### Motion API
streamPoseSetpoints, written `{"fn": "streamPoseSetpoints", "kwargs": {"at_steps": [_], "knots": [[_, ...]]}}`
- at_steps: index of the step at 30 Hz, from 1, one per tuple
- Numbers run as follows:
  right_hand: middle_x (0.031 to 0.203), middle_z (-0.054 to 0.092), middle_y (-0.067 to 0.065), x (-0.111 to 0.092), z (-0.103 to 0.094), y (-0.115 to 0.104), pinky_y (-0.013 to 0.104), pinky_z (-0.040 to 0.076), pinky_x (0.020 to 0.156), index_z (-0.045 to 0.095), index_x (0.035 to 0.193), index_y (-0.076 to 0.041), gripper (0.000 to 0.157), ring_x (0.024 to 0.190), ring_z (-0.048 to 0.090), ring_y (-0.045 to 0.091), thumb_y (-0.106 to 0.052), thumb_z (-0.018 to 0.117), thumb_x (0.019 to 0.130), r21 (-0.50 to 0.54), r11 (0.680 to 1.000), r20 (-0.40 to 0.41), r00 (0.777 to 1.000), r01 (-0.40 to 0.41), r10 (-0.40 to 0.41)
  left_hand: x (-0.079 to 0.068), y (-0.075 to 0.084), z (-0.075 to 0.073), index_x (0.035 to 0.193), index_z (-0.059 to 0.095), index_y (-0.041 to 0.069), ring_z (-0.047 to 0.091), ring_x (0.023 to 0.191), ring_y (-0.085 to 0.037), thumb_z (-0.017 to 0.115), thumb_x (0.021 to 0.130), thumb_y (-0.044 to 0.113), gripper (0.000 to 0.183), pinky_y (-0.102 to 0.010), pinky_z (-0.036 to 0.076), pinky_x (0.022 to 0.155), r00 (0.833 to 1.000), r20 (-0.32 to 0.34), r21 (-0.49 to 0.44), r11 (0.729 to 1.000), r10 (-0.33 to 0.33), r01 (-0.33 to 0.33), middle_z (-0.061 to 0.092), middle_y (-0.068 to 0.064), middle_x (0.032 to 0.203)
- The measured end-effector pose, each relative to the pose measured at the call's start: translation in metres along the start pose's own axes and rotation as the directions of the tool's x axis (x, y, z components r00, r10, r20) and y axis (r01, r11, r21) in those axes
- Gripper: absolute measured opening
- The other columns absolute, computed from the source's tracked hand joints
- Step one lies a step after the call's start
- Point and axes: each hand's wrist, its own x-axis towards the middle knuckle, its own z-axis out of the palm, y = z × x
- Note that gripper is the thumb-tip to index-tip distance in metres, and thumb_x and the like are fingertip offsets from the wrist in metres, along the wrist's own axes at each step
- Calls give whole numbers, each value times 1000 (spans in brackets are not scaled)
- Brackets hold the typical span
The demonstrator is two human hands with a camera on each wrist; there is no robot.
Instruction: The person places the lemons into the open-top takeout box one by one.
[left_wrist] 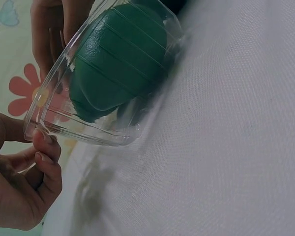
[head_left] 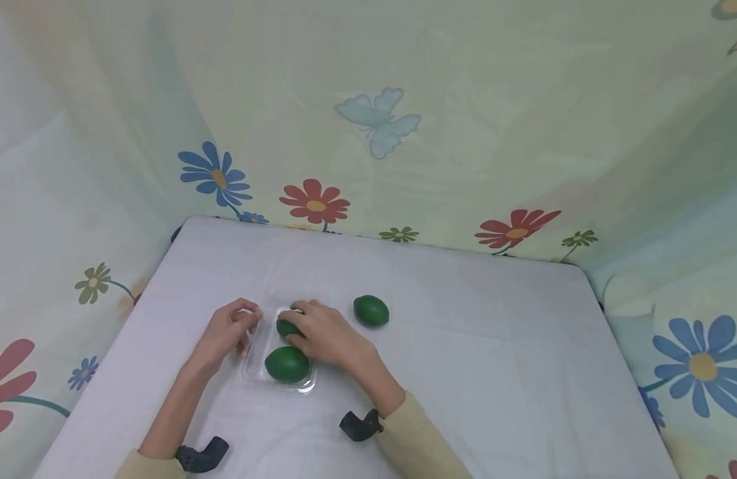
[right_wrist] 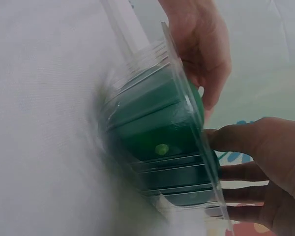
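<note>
A clear plastic container (head_left: 306,388) on the table holds two dark green limes. My left hand (head_left: 226,330) pinches its left rim between thumb and fingers, as the left wrist view (left_wrist: 27,179) shows. Over the far part of the container, my right hand (head_left: 328,334) grips one lime (head_left: 288,327), its fingers curled round the top and largely covering it. The nearer lime (head_left: 287,364) lies uncovered in the front of the container. In the right wrist view, the right fingers (right_wrist: 241,172) reach over the rim, and green shows through the ribbed clear wall (right_wrist: 157,162).
Another green lime (head_left: 371,311) lies on the white-covered table (head_left: 476,372), just right of the container. Flower-printed curtains (head_left: 452,166) hang at the back and on both sides. A dark wrist device (head_left: 360,426) sits on each forearm.
</note>
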Motion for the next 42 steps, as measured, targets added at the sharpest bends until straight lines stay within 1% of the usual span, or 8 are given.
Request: {"fn": "streamPoseSetpoints", "kwargs": {"at_steps": [5, 13, 18, 23, 26, 30, 34, 42], "knots": [[139, 63, 5, -9, -6, 0, 33, 56, 99, 63, 138, -21, 39, 125, 63, 21, -30, 68, 100, -5, 1000, -54, 998, 11, -11, 2, -2, 0, 127, 55, -2, 48, 46, -13, 58, 104, 21, 32, -28, 45, 47, 1000, 6, -6, 1000, -1, 1, 60, -5, 78], [133, 67, 4, -35, -21, -1, 31, 55, 99, 66, 133, -17, 38, 120, 66, 19, -26, 73, 97, -10, 999, -139, 990, 32, -33, 0, -1, -1, 128, 55, -2, 49, 46, -12, 58, 104, 21, 33, -28, 46, 48, 1000, 9, -4, 1000, -2, 2, 60, -6, 80], [129, 69, 3, -52, -26, 2, 28, 56, 96, 68, 131, -15, 39, 116, 68, 18, -22, 77, 94, -34, 997, -240, 968, 66, -73, 1, -1, -2, 126, 55, -2, 49, 46, -12, 58, 104, 20, 31, -27, 46, 48, 1000, 4, 4, 1000, 0, 0, 59, -7, 79], [126, 70, 3, -67, -32, 5, 30, 55, 99, 69, 129, -14, 38, 116, 68, 18, -19, 78, 93, -33, 996, -316, 944, 89, -95, 3, -2, -2, 127, 56, -2, 49, 46, -13, 58, 104, 21, 32, -28, 46, 49, 1000, 2, 13, 1000, 8, -8, 60, -7, 80], [127, 70, 4, -76, -35, 8, 32, 55, 100, 68, 129, -14, 39, 116, 68, 19, -17, 78, 92, -31, 996, -333, 939, 79, -85, 3, -2, -2, 126, 55, -2, 49, 46, -13, 58, 104, 21, 32, -28, 46, 49, 1000, 1, 8, 1000, 3, -3, 60, -8, 80], [126, 70, 5, -85, -35, 14, 32, 57, 94, 68, 129, -13, 38, 115, 67, 20, -16, 78, 92, -30, 998, -340, 938, 55, -62, 3, -2, -3, 126, 55, -2, 48, 46, -12, 58, 104, 21, 31, -28, 46, 49, 1000, 2, 4, 1000, 0, 0, 59, -8, 80], [126, 70, 6, -93, -31, 22, 33, 59, 91, 69, 128, -12, 39, 116, 67, 21, -16, 80, 91, -27, 999, -346, 938, 30, -38, 3, -2, -2, 125, 55, -2, 48, 46, -12, 58, 104, 22, 31, -28, 46, 49, 1000, 2, 4, 1000, 2, -2, 59, -7, 79], [126, 70, 7, -104, -22, 34, 34, 59, 93, 70, 126, -12, 41, 116, 68, 22, -18, 83, 88, -1, 1000, -361, 933, 0, 0, 3, -2, -3, 126, 55, -2, 48, 45, -12, 58, 104, 20, 31, -28, 45, 48, 1000, 5, -6, 1000, 7, -7, 58, -8, 79]]}}
